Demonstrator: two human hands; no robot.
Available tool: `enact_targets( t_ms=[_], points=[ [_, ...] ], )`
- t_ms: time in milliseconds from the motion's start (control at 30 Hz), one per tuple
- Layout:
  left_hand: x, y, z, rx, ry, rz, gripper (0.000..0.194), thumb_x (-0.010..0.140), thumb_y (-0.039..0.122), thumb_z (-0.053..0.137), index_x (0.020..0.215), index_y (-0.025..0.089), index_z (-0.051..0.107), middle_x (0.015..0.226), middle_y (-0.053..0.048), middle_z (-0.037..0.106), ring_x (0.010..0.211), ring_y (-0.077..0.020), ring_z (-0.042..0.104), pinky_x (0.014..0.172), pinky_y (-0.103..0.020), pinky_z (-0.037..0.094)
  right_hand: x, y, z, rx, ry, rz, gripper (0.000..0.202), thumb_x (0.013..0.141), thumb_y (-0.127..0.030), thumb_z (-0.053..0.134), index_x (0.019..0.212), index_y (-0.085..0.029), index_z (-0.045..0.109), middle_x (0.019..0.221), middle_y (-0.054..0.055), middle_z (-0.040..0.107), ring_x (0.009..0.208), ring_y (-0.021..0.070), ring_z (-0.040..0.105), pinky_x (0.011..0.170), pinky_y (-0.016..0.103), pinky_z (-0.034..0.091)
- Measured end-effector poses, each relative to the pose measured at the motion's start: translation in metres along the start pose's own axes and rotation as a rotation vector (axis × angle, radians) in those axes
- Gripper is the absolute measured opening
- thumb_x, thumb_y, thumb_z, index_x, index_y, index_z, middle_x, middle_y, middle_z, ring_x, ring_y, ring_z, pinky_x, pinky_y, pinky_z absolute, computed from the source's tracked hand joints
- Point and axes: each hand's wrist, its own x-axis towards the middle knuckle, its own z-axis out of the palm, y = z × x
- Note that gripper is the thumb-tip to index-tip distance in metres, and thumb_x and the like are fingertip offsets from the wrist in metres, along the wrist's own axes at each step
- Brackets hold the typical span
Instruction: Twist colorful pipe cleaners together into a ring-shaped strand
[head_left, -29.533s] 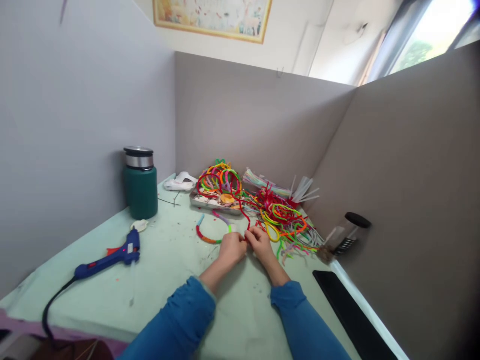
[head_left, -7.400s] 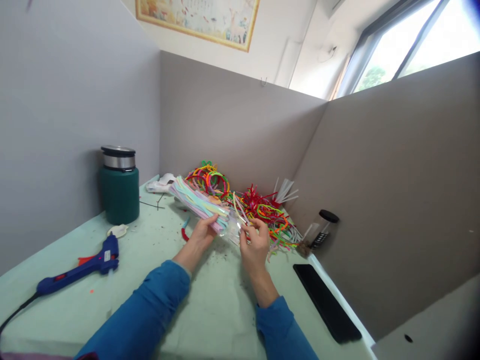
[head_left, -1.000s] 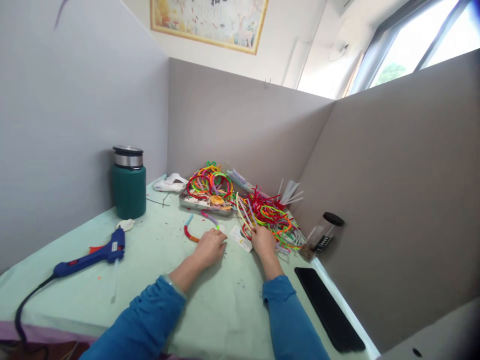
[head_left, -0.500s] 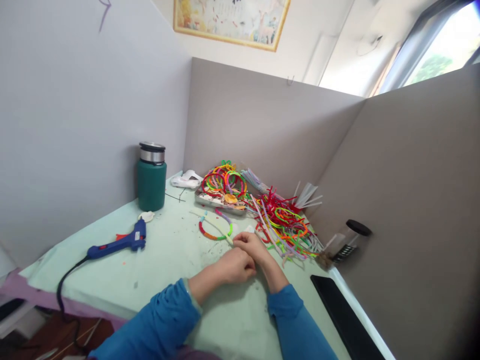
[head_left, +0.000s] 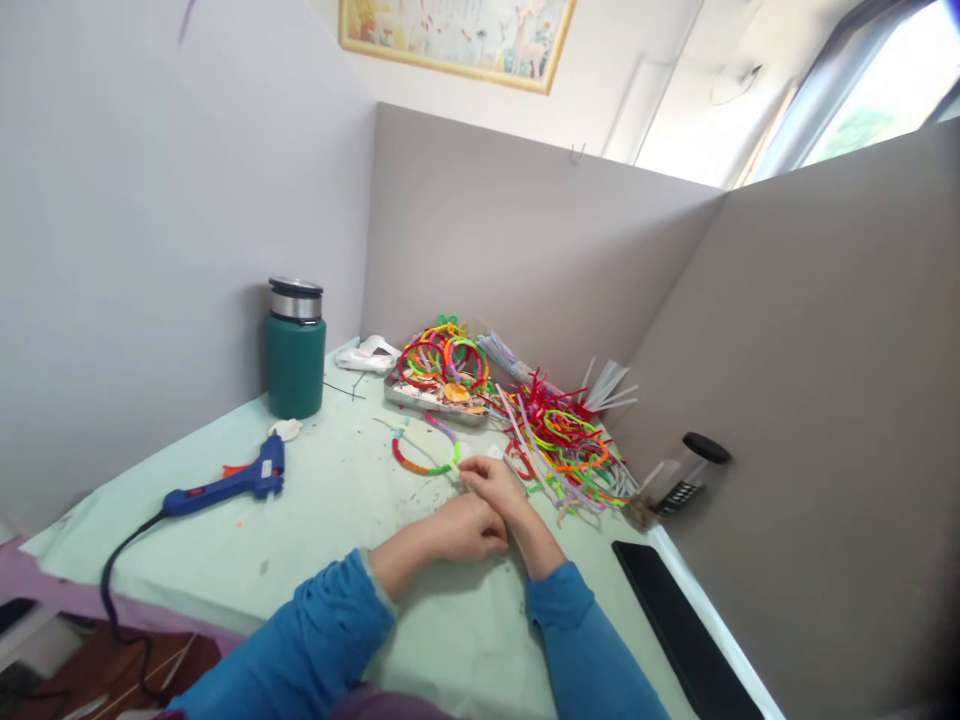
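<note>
My right hand (head_left: pixel 491 483) pinches the near end of a pale yellow-green pipe cleaner (head_left: pixel 420 447). This strip stretches away to the upper left, across a ring of multicoloured pipe cleaner (head_left: pixel 410 466) on the table. My left hand (head_left: pixel 466 528) rests just below, curled and touching the right wrist; whatever its fingers hold, if anything, is hidden. Beyond the ring is a metal tray (head_left: pixel 431 403) with wooden pieces and coloured rings on it. To the right of the tray spreads a tangle of pipe cleaners (head_left: pixel 555 420).
A blue glue gun (head_left: pixel 232 485) with a black cord lies at the left, near a green bottle (head_left: pixel 294 365). At the right are a clear jar with a black lid (head_left: pixel 694 470) and a long black object (head_left: pixel 675 620). Grey partitions (head_left: pixel 525 230) surround the table (head_left: pixel 315 530).
The view has shifted slightly, so everything appears a little further left and up. Both hands keep nearly the same pose, with the strip still in my right hand.
</note>
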Motion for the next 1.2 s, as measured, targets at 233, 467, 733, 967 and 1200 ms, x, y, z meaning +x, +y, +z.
enact_targets(
  t_ms=[233, 467, 733, 967, 1200],
  points=[
    [0.001, 0.003, -0.012, -0.086, -0.078, -0.081, 0.023, 0.073, 0.019, 0.048, 0.072, 0.015, 0.070, 0.057, 0.000, 0.063, 0.052, -0.0096, 0.047, 0.054, -0.020, 0.033, 0.004, 0.007, -0.047, 0.211, 0.500, -0.044, 0.032, 0.071, -0.039, 0.058, 0.088, -0.014, 0.065, 0.073, 0.004, 0.066, 0.063, 0.0158, 0.058, 0.059, 0.026, 0.044],
    [0.002, 0.001, -0.008, -0.068, -0.071, -0.105, 0.025, 0.074, 0.022, 0.048, 0.078, 0.016, 0.071, 0.058, 0.000, 0.065, 0.053, -0.0099, 0.049, 0.055, -0.019, 0.032, -0.006, 0.032, -0.069, -0.591, 0.553, 0.122, 0.029, 0.082, -0.035, 0.046, 0.086, -0.019, 0.070, 0.087, 0.009, 0.068, 0.079, 0.0210, 0.062, 0.068, 0.029, 0.042],
    [0.002, -0.002, -0.007, -0.089, -0.061, -0.086, 0.024, 0.073, 0.022, 0.048, 0.076, 0.016, 0.071, 0.057, -0.001, 0.065, 0.052, -0.0099, 0.049, 0.054, -0.019, 0.033, -0.011, 0.032, -0.071, -0.923, 0.444, 0.417, 0.026, 0.085, -0.026, 0.045, 0.089, -0.017, 0.068, 0.089, 0.014, 0.067, 0.081, 0.0239, 0.063, 0.067, 0.031, 0.041],
    [0.008, -0.011, -0.007, -0.177, 0.084, -0.186, 0.024, 0.075, 0.026, 0.049, 0.070, 0.014, 0.070, 0.058, -0.001, 0.064, 0.053, -0.0107, 0.050, 0.054, -0.020, 0.033, -0.008, 0.022, -0.074, -0.153, 0.645, 0.141, 0.019, 0.079, -0.032, 0.052, 0.077, -0.016, 0.061, 0.066, 0.005, 0.060, 0.059, 0.0163, 0.055, 0.055, 0.027, 0.041],
    [0.020, -0.034, -0.011, -0.571, 0.409, -0.552, 0.027, 0.076, 0.024, 0.050, 0.096, 0.012, 0.064, 0.044, 0.005, 0.049, 0.036, -0.0091, 0.041, 0.043, -0.021, 0.031, -0.003, -0.001, -0.040, 0.671, 0.193, -0.004, 0.024, 0.069, -0.037, 0.067, 0.076, -0.018, 0.056, 0.052, -0.003, 0.056, 0.042, 0.0087, 0.047, 0.042, 0.020, 0.039]
  ],
)
